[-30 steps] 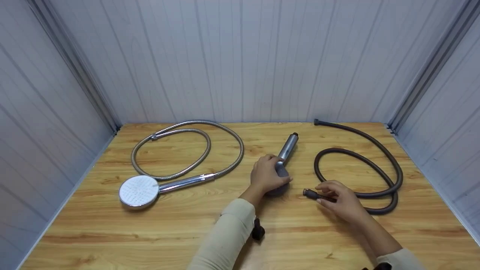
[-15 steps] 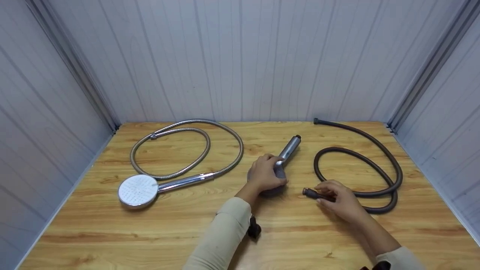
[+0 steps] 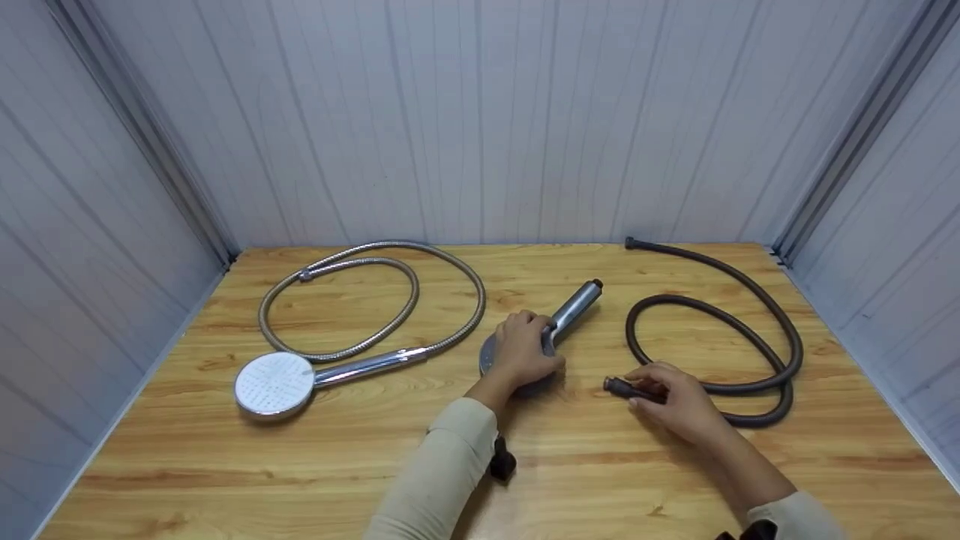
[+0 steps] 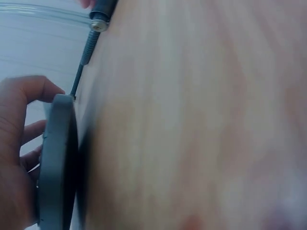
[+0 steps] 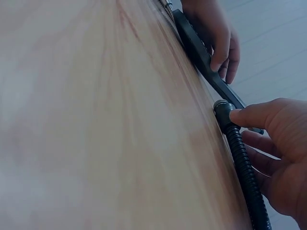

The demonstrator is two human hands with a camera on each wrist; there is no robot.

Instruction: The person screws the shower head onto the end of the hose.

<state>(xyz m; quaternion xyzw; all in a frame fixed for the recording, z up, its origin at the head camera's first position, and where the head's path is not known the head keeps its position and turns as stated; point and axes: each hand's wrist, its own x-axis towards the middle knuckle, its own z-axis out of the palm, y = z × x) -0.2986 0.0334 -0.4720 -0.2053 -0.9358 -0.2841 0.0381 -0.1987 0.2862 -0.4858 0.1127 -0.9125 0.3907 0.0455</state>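
Observation:
My left hand point(image 3: 521, 349) grips the round head of a dark grey hand shower point(image 3: 576, 307) on the wooden table. Its handle points away to the back right. In the left wrist view the thumb and fingers curl round the rim of the shower's disc point(image 4: 57, 163), seen edge-on. To the right, my right hand point(image 3: 679, 401) pinches a dark shower hose just behind its end fitting point(image 3: 619, 387). In the right wrist view the thumb lies on the black connector point(image 5: 223, 115), and the fingers are behind the hose. A short gap separates the fitting from the hand shower.
A chrome hand shower with a white face point(image 3: 275, 384) lies at the left, joined to a looped metal hose point(image 3: 480, 289). The rest of the dark hose point(image 3: 667, 299) loops at the right. Panelled walls point(image 3: 480, 127) close the table's back and sides.
My left hand has slid the dark grey hand shower slightly left, and its handle has turned a little clockwise. The right hand stays in place, still pinching the hose.

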